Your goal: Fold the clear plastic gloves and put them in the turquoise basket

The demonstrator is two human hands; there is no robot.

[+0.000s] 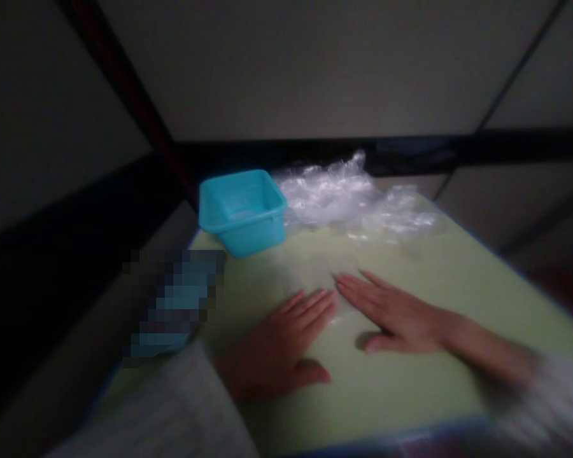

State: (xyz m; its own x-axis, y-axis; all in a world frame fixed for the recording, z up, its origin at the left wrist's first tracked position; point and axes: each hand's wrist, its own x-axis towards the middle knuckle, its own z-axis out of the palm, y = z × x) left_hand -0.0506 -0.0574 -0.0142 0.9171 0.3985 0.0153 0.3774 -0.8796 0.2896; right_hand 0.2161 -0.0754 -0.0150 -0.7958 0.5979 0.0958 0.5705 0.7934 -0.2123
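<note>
Both of my hands lie flat on a yellow-green table. The fingers of my left hand (286, 340) point up and to the right, with the thumb held apart. From the right reaches my right hand (394, 312), its fingers stretched toward the left and its thumb apart. Under and just beyond the fingertips lies a thin clear plastic sheet or bag (315, 270), whose edges are hard to make out. Neither hand grips anything.
A turquoise plastic basket (253, 238) stands at the table's back left. Crumpled clear plastic bags (334, 191) are heaped beside it along the back. A blurred-out item (181, 299) lies near the left edge. The table (410, 394) has a blue edge; pale panels rise behind.
</note>
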